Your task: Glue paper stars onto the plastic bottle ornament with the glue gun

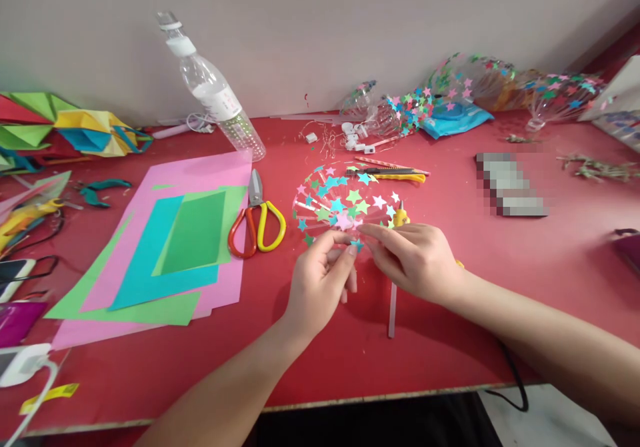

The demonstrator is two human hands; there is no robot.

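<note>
A clear plastic piece, cut into strips that fan out and covered with small paper stars, lies in front of me. My left hand pinches the near end of one strip, with a blue star by its thumb tip. From the right, my right hand reaches in, its index fingertip against a pink star area of the same piece; its thumb is mostly hidden. Behind the right hand a yellow-tipped glue gun shows in part. A translucent glue stick sticks out below that hand.
Scissors lie left of the hands, beside stacked coloured paper sheets. A plastic bottle leans at the back. A yellow cutter lies behind the piece. More star-covered pieces stand along the wall. A blurred-out phone-like object lies right.
</note>
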